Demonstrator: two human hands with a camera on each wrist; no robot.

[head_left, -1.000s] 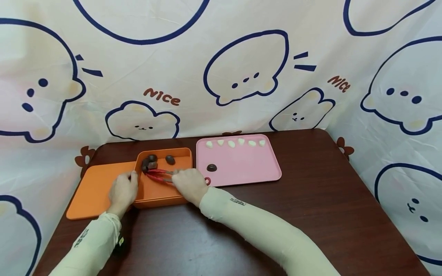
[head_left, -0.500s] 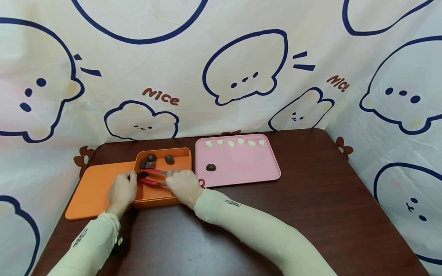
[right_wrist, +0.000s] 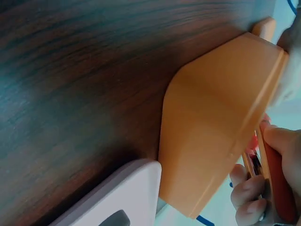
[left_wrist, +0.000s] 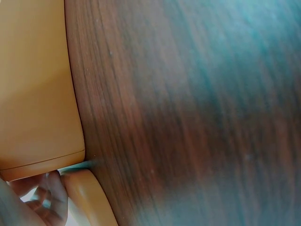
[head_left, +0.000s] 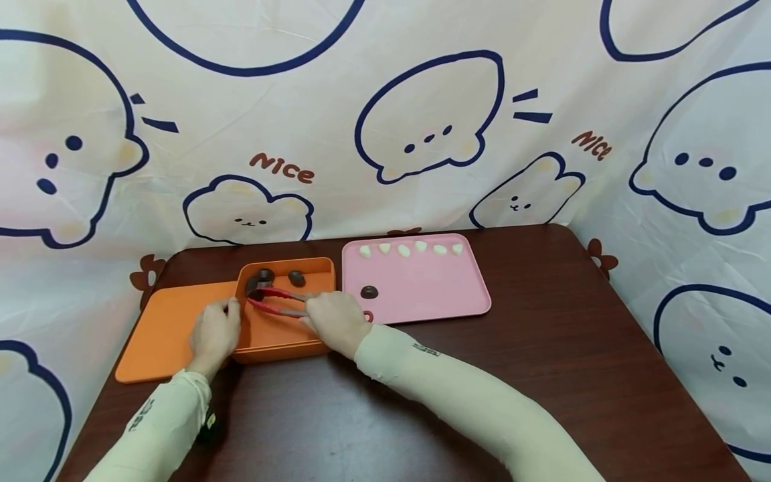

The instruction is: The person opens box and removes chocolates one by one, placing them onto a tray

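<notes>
**Two hands at the orange box, tongs on a dark piece**

Two hands work at the orange box, which stands on the dark wooden table with its left side resting over the flat orange lid. The right hand curls around the red tongs at their handle end; the arms of the tongs angle left into the box and their tips close on a dark piece at the back left corner. Two more dark pieces lie close behind: one in the corner, one further right along the back wall. The left hand grips the box's left wall, thumb at the rim, fingers curled.

Just right of the box lies the pink tray. It carries one dark piece near its left edge and a row of six white pieces along its far edge.

The wrist views show only blurred box wall, table grain and fingertips.
</notes>
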